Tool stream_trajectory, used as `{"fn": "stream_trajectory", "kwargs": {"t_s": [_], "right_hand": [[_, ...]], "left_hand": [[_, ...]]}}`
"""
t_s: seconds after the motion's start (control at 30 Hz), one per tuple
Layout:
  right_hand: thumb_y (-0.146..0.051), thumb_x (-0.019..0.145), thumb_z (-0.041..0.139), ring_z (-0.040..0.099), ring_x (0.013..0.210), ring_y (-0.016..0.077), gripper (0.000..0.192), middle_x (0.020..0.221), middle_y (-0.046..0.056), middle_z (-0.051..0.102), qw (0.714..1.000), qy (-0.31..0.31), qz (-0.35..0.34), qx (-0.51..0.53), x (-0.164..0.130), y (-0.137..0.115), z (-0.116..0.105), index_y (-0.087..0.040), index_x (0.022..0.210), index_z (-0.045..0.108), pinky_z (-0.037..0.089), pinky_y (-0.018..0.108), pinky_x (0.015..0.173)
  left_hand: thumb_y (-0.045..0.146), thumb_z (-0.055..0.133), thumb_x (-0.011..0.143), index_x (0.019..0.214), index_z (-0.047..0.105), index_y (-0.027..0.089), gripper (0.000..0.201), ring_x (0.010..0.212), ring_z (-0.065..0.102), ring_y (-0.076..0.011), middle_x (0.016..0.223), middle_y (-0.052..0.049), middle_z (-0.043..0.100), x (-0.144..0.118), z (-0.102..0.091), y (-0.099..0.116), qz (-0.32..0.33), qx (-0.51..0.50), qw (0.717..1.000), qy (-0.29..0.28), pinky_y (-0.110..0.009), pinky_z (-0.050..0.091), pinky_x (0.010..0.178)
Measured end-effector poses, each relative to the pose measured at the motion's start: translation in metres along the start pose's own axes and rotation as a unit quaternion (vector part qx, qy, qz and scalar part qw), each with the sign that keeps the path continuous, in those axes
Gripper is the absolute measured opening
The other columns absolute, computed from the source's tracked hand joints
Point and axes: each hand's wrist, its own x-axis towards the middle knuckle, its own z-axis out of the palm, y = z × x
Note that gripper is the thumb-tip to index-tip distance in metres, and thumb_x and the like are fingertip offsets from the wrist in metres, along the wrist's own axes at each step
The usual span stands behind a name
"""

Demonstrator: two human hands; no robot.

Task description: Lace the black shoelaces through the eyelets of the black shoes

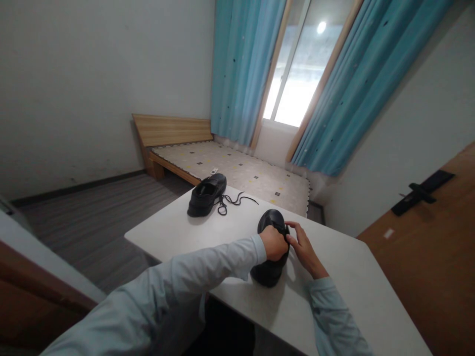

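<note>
Left hand [273, 243] closes over the near shoe [270, 247] on the table [345, 277]; right hand [302, 246] pinches at its top. Second shoe [207, 195] sits apart, lace [233, 201] loose.

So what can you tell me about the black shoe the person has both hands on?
The near shoe is black, smooth and slightly shiny, perhaps leather, with a rounded toe pointing away from the person. It stands on the white table, near its front edge. The left hand lies over its middle, while the right hand touches its top with its fingers. Its laces are hidden.
</note>
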Motion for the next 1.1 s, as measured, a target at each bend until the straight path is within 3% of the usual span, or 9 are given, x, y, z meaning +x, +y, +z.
{"fn": "stream_trajectory", "kwargs": {"t_s": [0.63,1.1], "right_hand": [[-0.042,0.085,0.045,0.049,0.110,0.0275,0.035,0.113,0.009,0.055,1.000,0.011,-0.004,-0.018,0.001,0.000,-0.001,-0.023,0.113,0.048,0.038,0.045,0.095],[-0.045,0.085,0.044,0.050,0.109,0.0273,0.037,0.112,0.009,0.056,1.000,0.007,0.011,-0.026,0.001,-0.005,-0.002,-0.022,0.114,0.048,0.039,0.045,0.094]], "left_hand": [[0.019,0.046,0.087,0.095,0.067,0.006,0.026,0.089,0.066,-0.0292,0.094,-0.019,0.068,-0.002,-0.001,0.003,-0.013,0.008,1.000,-0.004,-0.038,0.051,0.069],[0.012,0.046,0.086,0.088,0.067,0.006,0.022,0.074,0.068,-0.0238,0.080,-0.016,0.069,-0.002,0.017,-0.005,-0.014,-0.010,0.995,0.102,-0.031,0.053,0.059]]}}
